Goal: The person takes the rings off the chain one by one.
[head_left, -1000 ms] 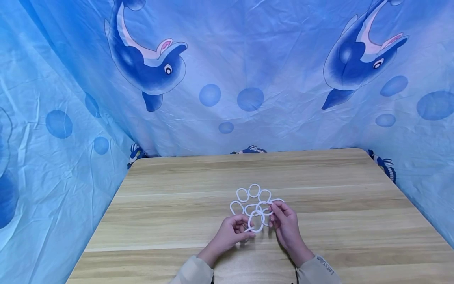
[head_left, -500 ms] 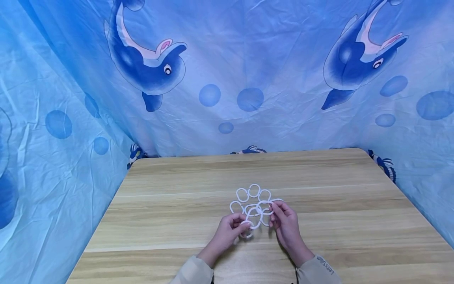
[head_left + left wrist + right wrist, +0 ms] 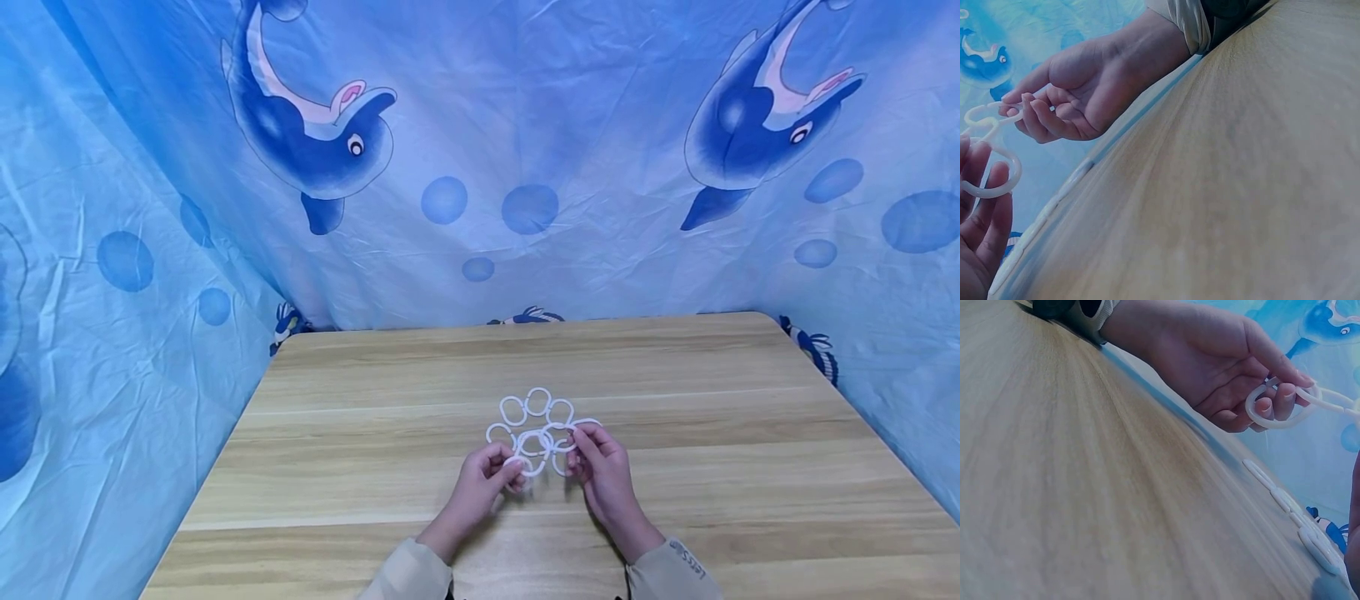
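Note:
My left hand [image 3: 480, 487] pinches a white plastic ring [image 3: 517, 457] between thumb and fingers; the right wrist view shows this ring [image 3: 1282, 425] hanging round its fingertips. A second white ring [image 3: 536, 475] joins it to the ring [image 3: 561, 425] that my right hand [image 3: 611, 479] pinches between thumb and index finger. Seen from the left wrist, the rings form a short chain between the two hands. The chain is held over the tabletop, close in front of me. Part of the right hand's ring is hidden by its fingers.
Several more white rings [image 3: 538, 389] lie in an arc on the wooden table [image 3: 360, 467], just beyond the hands. Some overlap the held chain in the head view. A blue curtain [image 3: 480, 150] with printed dolphins hangs behind the table's far edge and along its sides.
My left hand has shifted slightly forward, turning its ring, and the joining ring has moved left and away from me. The right hand and the rings on the table stay nearly where they were.

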Demonstrator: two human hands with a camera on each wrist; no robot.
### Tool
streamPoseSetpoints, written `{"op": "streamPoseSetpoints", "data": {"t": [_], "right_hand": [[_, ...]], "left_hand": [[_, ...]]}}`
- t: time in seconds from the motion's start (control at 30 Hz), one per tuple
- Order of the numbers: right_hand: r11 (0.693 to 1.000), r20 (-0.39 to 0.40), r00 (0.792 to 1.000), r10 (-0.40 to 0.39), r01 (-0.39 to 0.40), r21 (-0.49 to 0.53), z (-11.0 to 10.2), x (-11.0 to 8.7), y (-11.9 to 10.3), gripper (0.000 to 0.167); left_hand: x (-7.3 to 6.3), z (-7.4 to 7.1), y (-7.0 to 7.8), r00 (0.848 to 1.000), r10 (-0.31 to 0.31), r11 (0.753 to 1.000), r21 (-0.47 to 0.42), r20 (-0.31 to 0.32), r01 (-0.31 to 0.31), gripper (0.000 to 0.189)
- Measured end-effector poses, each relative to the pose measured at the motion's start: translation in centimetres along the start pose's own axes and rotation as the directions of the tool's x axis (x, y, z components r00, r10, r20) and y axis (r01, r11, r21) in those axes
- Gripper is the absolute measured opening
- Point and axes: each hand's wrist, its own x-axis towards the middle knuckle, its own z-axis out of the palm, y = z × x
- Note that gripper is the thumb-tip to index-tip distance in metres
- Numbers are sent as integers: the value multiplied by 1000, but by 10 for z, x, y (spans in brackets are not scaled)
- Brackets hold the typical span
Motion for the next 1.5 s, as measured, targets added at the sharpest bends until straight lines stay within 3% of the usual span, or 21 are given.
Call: {"op": "streamPoseSetpoints", "data": {"t": [0.5,1.1,1.5], "right_hand": [[999,37,999,2,0,-44,1,1,0,19],[990,32,999,19,-14,-141,3,-2,-1,24],[979,17,999,49,-45,-197,4,-1,0,24]], "left_hand": [[2,0,2,993,-49,999,-18,-108,47,20],[0,1,3,990,33,999,-11,-135,-34,25],[1,1,3,987,20,999,-27,-161,-25,23]]}}
